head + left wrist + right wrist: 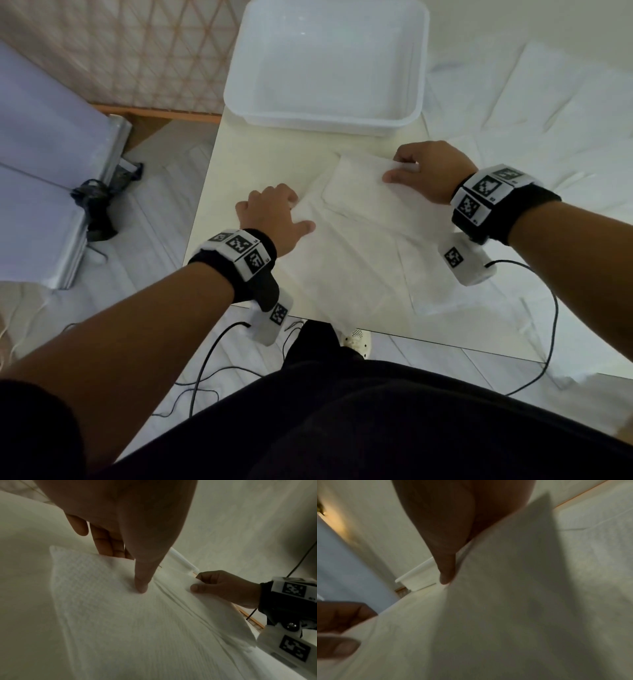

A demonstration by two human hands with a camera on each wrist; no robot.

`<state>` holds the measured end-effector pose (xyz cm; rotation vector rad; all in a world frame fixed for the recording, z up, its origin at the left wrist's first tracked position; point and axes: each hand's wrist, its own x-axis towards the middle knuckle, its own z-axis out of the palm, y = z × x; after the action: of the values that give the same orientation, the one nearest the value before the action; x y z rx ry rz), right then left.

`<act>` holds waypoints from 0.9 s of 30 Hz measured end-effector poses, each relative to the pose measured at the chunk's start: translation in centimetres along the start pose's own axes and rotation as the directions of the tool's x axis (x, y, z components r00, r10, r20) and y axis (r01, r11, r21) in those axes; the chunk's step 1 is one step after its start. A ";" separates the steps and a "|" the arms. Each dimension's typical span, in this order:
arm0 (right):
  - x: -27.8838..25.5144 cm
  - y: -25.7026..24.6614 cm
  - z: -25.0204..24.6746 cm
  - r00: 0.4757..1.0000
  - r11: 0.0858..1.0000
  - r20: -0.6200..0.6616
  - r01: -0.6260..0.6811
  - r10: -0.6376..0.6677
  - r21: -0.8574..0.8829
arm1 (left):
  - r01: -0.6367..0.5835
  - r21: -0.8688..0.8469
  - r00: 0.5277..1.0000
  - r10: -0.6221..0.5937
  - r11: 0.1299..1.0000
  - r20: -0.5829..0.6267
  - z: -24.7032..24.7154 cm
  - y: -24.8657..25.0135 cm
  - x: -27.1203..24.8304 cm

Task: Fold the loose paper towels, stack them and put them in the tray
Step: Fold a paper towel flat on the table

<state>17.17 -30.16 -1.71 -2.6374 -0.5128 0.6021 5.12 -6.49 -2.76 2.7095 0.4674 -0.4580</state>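
Note:
A white paper towel (346,219) lies spread on the cream table (212,205), in front of the white plastic tray (322,118). My left hand (274,212) pinches the towel's left edge, thumb (140,586) on top and fingers (106,545) tucked under it. My right hand (404,169) pinches the towel's far right part and holds that flap (356,178) folded over towards the left. The right wrist view shows the thumb (447,574) on the lifted sheet (505,601), with the tray (418,578) behind. Nothing shows inside the tray.
Several loose paper towels (548,102) lie spread over the table's right side, and another sheet (442,284) lies near the front edge. The table's left edge drops to the floor, where cables (205,370) and silver-edged boards (41,171) lie.

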 end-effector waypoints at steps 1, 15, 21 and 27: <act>-0.1 0.0 0.3 1.000 0.998 -0.024 0.002 -0.003 -0.061 | 0.005 0.007 1.000 -0.006 1.000 0.010 -0.1 0.0 0.0; -2.5 -4.9 4.4 0.992 0.960 -0.016 0.121 -0.129 -0.252 | 0.001 -0.363 0.994 0.039 0.932 0.101 -0.9 -2.4 0.1; -2.2 -6.8 6.4 0.997 0.960 0.011 0.082 -0.082 -0.268 | -0.007 -0.389 0.995 0.044 0.921 0.088 -1.6 -4.9 -0.1; -1.0 -7.9 6.6 1.000 0.966 -0.009 0.009 -0.012 -0.258 | 0.023 -0.416 0.999 -0.002 0.909 0.052 -2.8 -9.5 -0.5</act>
<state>11.15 -21.98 -3.39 -2.8775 -0.6407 0.5503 1.81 2.81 -2.78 2.2788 0.5046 -0.3777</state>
